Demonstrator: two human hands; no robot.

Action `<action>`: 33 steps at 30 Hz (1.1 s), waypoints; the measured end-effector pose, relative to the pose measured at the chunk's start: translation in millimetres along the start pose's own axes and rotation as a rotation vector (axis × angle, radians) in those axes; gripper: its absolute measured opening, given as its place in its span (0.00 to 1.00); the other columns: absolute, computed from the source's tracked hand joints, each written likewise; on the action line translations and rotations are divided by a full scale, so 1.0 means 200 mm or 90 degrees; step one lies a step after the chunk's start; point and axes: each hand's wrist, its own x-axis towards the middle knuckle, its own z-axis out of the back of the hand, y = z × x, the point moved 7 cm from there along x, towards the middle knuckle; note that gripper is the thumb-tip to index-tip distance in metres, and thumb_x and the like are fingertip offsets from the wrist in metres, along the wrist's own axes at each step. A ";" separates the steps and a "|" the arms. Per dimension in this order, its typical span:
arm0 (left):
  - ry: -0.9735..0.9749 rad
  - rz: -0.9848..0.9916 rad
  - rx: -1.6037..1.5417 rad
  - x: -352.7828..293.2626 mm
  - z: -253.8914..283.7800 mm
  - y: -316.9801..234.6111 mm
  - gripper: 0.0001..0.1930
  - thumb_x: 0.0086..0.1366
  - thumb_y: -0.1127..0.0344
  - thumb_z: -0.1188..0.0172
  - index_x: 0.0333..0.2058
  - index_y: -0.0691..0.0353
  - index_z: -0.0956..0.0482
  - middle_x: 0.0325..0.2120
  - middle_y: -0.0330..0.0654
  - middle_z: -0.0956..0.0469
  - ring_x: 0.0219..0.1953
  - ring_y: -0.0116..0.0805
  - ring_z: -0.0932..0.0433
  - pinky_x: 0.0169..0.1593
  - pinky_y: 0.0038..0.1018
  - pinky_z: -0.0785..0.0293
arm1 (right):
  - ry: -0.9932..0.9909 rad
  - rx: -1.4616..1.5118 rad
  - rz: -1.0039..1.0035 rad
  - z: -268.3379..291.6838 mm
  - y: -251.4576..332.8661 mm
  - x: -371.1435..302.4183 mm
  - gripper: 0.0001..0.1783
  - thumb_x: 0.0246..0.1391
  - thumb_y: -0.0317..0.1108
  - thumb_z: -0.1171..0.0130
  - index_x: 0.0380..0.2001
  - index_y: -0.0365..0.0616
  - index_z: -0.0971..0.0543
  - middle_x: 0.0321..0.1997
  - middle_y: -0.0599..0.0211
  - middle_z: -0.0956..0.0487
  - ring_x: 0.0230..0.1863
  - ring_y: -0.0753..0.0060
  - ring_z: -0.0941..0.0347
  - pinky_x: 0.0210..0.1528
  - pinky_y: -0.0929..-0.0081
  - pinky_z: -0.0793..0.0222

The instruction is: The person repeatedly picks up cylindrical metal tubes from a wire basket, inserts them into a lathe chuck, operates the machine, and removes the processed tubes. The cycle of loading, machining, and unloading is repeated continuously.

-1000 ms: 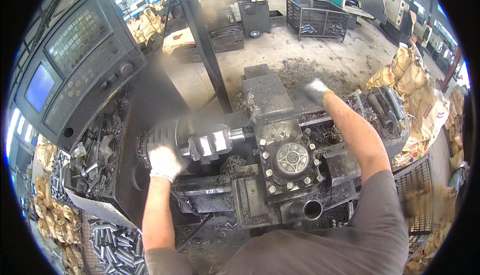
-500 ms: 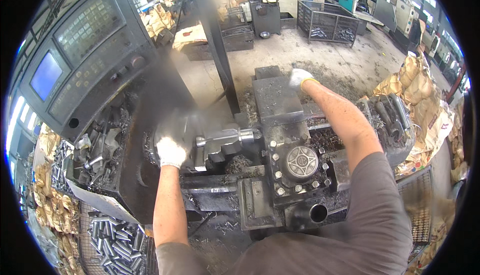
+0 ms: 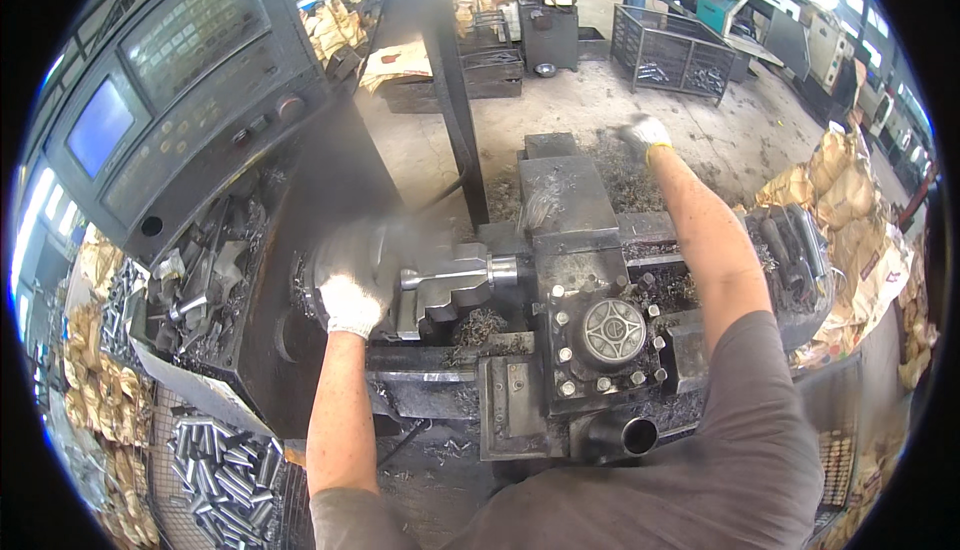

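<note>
My left hand [image 3: 352,292], in a white glove with greyed fingers, is at the dark chuck on the left of a lathe. A smear in the picture blurs its fingers, and whether they grip anything does not show. Just right of it, a bright metal shaft [image 3: 455,275] lies level above dark stepped metal blocks [image 3: 450,300]. My right arm reaches over the machine to the far side. There my gloved right hand [image 3: 646,133] is closed, beyond and right of a dark block [image 3: 570,195]; what it holds cannot be made out.
A control panel with a blue screen [image 3: 100,128] stands at the left. Cut metal pieces fill a wire basket [image 3: 165,480] at lower left. A round-capped housing [image 3: 612,332] sits before me. Brown paper sacks [image 3: 850,250] are at right; a mesh crate [image 3: 668,45] stands farther back.
My right hand has moved right and farther away from the dark block. My left hand stays at the chuck. The whole view has shifted slightly.
</note>
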 end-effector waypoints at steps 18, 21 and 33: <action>0.078 0.102 0.049 -0.05 0.03 0.01 0.30 0.58 0.60 0.33 0.59 0.63 0.21 0.56 0.57 0.18 0.62 0.60 0.23 0.70 0.51 0.32 | 0.732 -0.187 0.278 -1.00 0.93 -1.06 0.28 0.42 0.57 0.19 0.36 0.45 0.10 0.35 0.63 0.11 0.36 0.68 0.17 0.39 0.65 0.22; 0.058 0.115 0.018 -0.07 -0.01 0.10 0.28 0.58 0.59 0.33 0.57 0.63 0.20 0.52 0.54 0.17 0.59 0.58 0.21 0.69 0.50 0.31 | 0.696 -0.282 0.345 -0.93 0.84 -1.03 0.32 0.40 0.51 0.19 0.47 0.45 0.12 0.43 0.58 0.11 0.44 0.60 0.16 0.49 0.59 0.21; 0.101 0.118 -0.371 -0.30 0.13 -0.06 0.37 0.58 0.61 0.25 0.64 0.66 0.27 0.54 0.55 0.18 0.62 0.51 0.21 0.68 0.43 0.30 | 0.049 -0.351 0.271 0.01 1.24 -1.89 0.38 0.43 0.56 0.23 0.49 0.38 0.19 0.34 0.49 0.13 0.35 0.51 0.12 0.40 0.57 0.13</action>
